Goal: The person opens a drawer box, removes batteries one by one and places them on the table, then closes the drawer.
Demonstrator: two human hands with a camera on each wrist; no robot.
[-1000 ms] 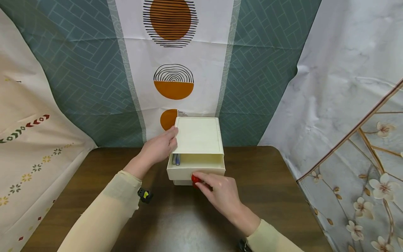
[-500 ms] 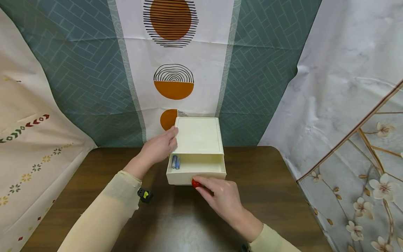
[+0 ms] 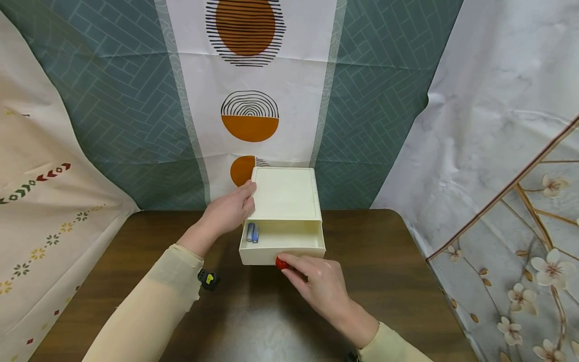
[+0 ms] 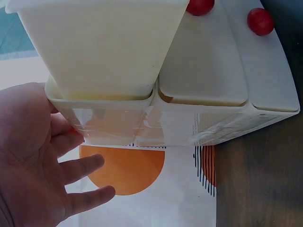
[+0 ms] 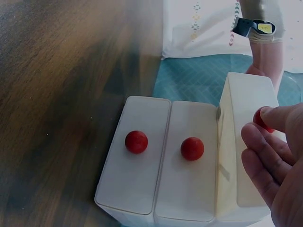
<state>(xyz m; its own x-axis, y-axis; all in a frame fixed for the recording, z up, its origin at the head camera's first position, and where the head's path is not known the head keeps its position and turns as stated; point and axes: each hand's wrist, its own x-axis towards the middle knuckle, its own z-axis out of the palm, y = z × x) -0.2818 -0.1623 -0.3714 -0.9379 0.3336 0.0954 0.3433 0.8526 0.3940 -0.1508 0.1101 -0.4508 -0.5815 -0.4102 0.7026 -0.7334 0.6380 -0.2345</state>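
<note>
A cream drawer unit [image 3: 285,193] stands on the table, its top drawer [image 3: 262,256] pulled out. Two small blue and silver batteries [image 3: 252,233] lie side by side at that drawer's left. My right hand [image 3: 323,281] pinches the round red knob [image 3: 281,263] on the drawer front between thumb and finger. My left hand [image 3: 228,208] rests against the unit's left side; in the left wrist view its lower fingers [image 4: 83,168] are spread and fairly straight, while its thumb is hidden. Two lower drawers [image 5: 187,184], each with a red knob [image 5: 192,148], sit closed in the right wrist view.
A dark brown wooden table [image 3: 384,281] lies under the unit. Behind it hangs a patterned cloth [image 3: 294,100] in teal and white. Floral cloths flank the left [image 3: 68,176] and right [image 3: 488,151] sides.
Over the last second the top drawer has slid out toward me with my right hand on its knob, showing more of the batteries. In the last half second it stays put; my left hand keeps its place.
</note>
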